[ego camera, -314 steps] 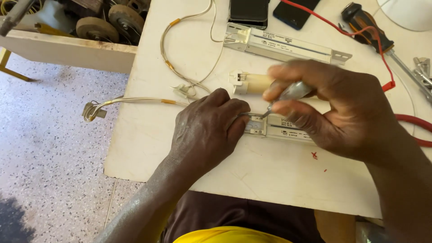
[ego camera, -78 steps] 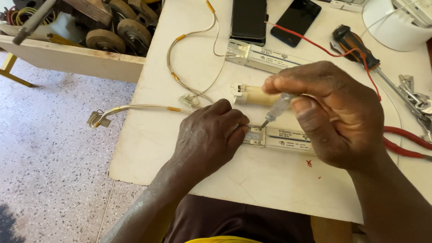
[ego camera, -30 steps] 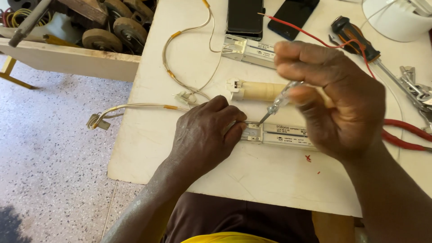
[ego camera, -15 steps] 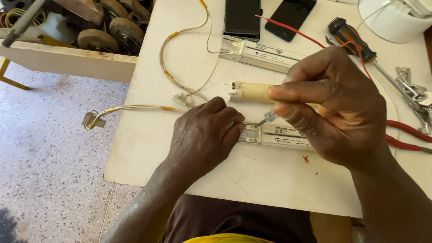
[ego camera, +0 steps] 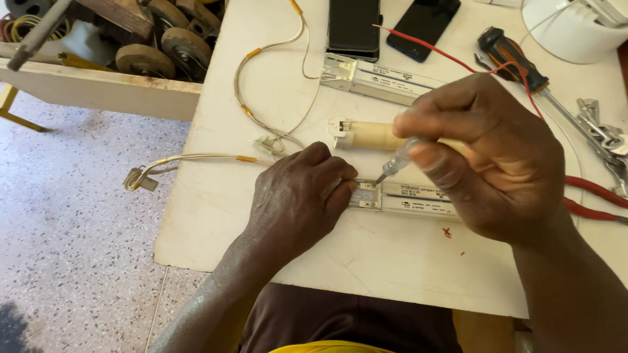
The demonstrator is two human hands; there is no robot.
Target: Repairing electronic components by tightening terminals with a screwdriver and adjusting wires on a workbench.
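Observation:
My left hand [ego camera: 297,199] rests on the white table [ego camera: 366,255], fingers curled and pinching thin wires against the left end of a long white ballast box [ego camera: 409,198]. My right hand [ego camera: 487,160] grips a small clear-handled screwdriver [ego camera: 394,163], its tip down at the box's terminal block next to my left fingertips. A cream tube-shaped lamp holder [ego camera: 369,134] lies just behind the box, partly hidden by my right hand. A clear-sleeved wire bundle [ego camera: 196,160] runs left from under my left hand past the table edge.
A second white ballast [ego camera: 383,80], two dark phones [ego camera: 353,26] [ego camera: 422,23], a black-and-orange screwdriver [ego camera: 513,59], red-handled pliers [ego camera: 592,199], a red wire [ego camera: 432,49] and a white round fixture [ego camera: 575,26] lie at the back and right. A wooden crate with wheels [ego camera: 131,49] stands left over speckled floor.
My right hand lifted the screwdriver slightly a second ago, then came back down; its tip is again at the ballast's terminal. My left hand has stayed put on the wires.

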